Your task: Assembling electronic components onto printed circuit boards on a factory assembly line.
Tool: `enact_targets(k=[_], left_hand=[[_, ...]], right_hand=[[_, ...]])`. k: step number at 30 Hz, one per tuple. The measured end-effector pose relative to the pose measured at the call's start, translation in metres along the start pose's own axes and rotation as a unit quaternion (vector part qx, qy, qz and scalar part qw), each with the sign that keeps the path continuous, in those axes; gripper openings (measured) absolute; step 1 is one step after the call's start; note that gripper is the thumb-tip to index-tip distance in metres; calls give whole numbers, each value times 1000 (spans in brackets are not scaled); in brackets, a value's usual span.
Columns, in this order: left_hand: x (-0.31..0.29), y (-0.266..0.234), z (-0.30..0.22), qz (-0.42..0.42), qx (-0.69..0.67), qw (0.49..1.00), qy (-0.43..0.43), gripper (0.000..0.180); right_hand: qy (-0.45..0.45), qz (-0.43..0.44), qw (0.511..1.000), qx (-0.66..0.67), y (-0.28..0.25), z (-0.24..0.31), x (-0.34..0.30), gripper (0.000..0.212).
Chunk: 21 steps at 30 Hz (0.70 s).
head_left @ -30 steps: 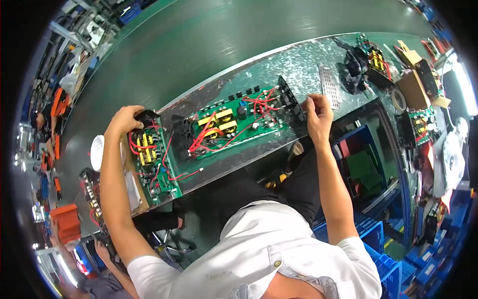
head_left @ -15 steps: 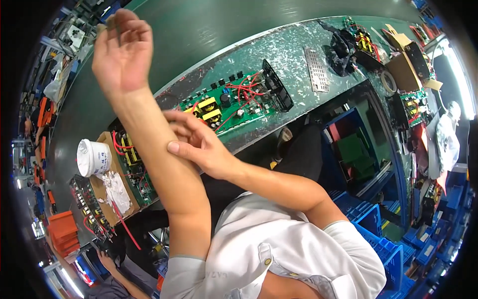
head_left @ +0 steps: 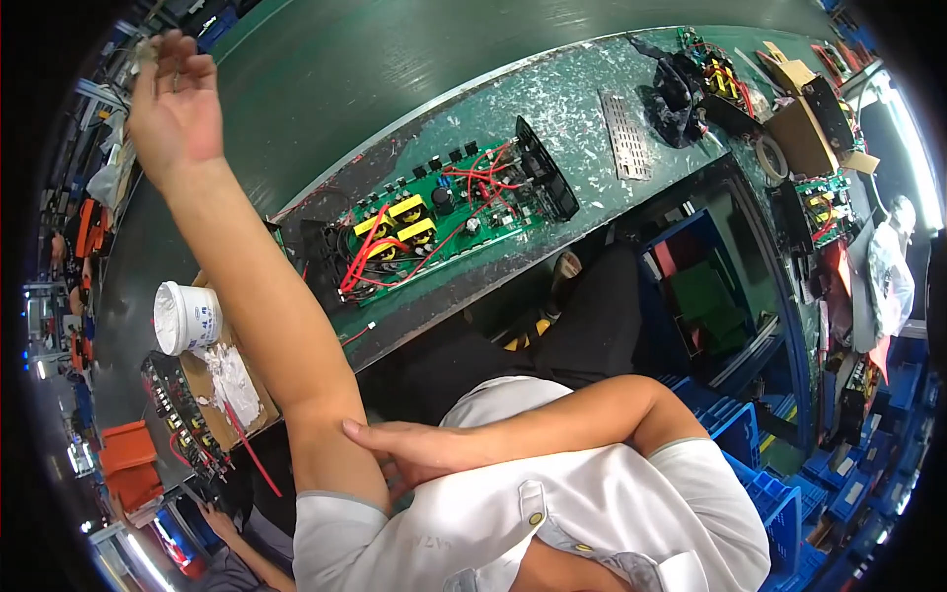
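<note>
Bench (head_left: 552, 89): board (head_left: 441, 225) untouched, likely a pause. Left hand (head_left: 178, 113) loose-fingered; right hand (head_left: 419, 449) part-hidden, can't tell. Board work needs reaching over.

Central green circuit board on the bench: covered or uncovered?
Uncovered: the circuit board shows its yellow components and red wires plainly from above.

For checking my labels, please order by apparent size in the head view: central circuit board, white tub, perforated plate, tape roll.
1. Central circuit board
2. White tub and perforated plate: too alike to rank
3. Tape roll
</note>
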<state>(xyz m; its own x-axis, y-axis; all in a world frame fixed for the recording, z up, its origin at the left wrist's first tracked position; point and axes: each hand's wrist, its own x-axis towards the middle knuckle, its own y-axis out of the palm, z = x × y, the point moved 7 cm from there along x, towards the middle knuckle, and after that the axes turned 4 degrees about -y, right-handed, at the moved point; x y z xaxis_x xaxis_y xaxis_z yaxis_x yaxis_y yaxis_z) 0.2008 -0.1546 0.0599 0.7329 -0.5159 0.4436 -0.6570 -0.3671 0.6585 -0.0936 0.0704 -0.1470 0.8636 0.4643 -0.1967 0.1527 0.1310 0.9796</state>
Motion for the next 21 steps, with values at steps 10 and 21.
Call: enact_targets(k=[10, 21], left_hand=[[-111, -40, 58, 110, 508, 848, -101, 28], [-153, -121, 112, 278, 792, 497, -220, 39]], right_hand=[[-237, -157, 839, -464, -29, 130, -89, 37], [-394, -289, 491, -721, -18, 196, -99, 22]])
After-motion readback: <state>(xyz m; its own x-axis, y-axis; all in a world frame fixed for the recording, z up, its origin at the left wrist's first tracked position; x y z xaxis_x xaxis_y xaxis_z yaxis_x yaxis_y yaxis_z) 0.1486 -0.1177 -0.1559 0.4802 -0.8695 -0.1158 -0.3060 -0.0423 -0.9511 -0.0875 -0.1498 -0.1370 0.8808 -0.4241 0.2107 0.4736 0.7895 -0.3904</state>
